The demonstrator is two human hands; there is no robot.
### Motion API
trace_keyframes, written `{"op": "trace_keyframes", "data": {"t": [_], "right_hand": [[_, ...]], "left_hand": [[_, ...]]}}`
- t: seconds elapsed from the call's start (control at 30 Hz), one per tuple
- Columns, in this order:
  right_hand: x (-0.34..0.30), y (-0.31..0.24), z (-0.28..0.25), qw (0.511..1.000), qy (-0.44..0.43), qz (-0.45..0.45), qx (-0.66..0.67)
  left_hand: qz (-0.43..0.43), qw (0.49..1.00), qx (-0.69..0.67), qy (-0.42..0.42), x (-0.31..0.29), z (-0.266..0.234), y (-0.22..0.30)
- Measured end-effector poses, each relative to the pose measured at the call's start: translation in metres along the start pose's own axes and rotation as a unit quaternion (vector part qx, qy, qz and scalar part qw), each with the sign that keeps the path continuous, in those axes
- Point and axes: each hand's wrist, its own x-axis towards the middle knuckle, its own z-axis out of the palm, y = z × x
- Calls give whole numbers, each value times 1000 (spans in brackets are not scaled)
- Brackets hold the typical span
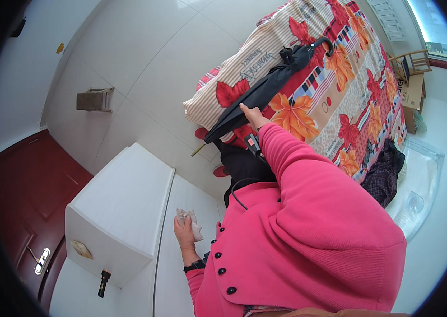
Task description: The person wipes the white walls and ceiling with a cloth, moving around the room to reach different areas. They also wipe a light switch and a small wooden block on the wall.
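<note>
A folded black umbrella (266, 84) with a hooked handle lies slantwise over the edge of a leaf-patterned bed cover (318, 113). Its handle points to the far right, and its tip sticks out past the bed's near left corner. My right hand (254, 115) is closed on the umbrella's lower part, the fingers partly hidden by the hand itself. Lower down, at the left of my body, my left hand (184, 232) holds a crumpled whitish cloth (196, 227) between its fingers, beside a white cabinet.
The white cabinet (123, 206) stands at my left, with a black flashlight (104, 283) by its side. A small wooden stool (94, 99) is on the tiled floor. Farther left is a dark red door (28, 206). A dark checked garment (384, 174) lies at the bed's right edge, near a cardboard box (412, 95).
</note>
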Motion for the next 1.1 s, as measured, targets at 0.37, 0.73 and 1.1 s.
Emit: {"op": "trace_keyframes", "data": {"t": [0.37, 0.73, 1.1], "right_hand": [[141, 34, 23, 964, 71, 28, 256], [49, -53, 39, 912, -107, -117, 378], [-111, -196, 231, 788, -274, -534, 138]], "left_hand": [[-8, 1000, 4, 13, 17, 5, -49], [67, 993, -88, 33, 1, -4, 15], [256, 951, -103, 143, -94, -84, 158]]}}
